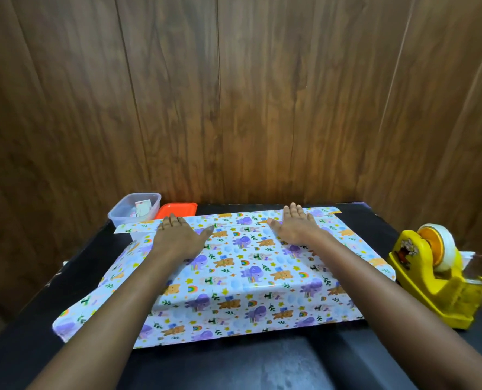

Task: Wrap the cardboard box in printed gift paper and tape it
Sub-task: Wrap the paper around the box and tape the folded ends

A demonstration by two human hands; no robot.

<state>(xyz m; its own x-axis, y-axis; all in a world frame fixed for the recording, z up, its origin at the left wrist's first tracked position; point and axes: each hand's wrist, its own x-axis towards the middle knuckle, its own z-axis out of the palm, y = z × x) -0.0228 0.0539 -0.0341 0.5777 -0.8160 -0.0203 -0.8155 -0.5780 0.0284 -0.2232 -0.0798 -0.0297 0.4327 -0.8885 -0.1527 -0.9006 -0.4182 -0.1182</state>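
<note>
Pressing both palms flat on the gift paper (234, 266), which I see draped over a raised box shape; the cardboard box itself is fully covered, lying under my hands and forearms. Left hand (178, 235) open, fingers spread, palm down near the far left corner of the raised part. Right hand (296, 225) open too, palm down at the far edge, gripping nothing. Paper print: bears, purple elephants, rainbows. Loose paper spills out past my left forearm and toward me onto the black table (375, 358).

Beyond my left hand, just past the paper's far edge, a clear plastic tub (134, 211) with no lid, some small paper or card item inside, can't tell what exactly. Right beside it, between the hands but further out, an orange lid (177, 210) lying flat.

Right of my right forearm, a yellow tape dispenser (437, 280) loaded with a tape roll (438, 244), close to the paper's edge.
</note>
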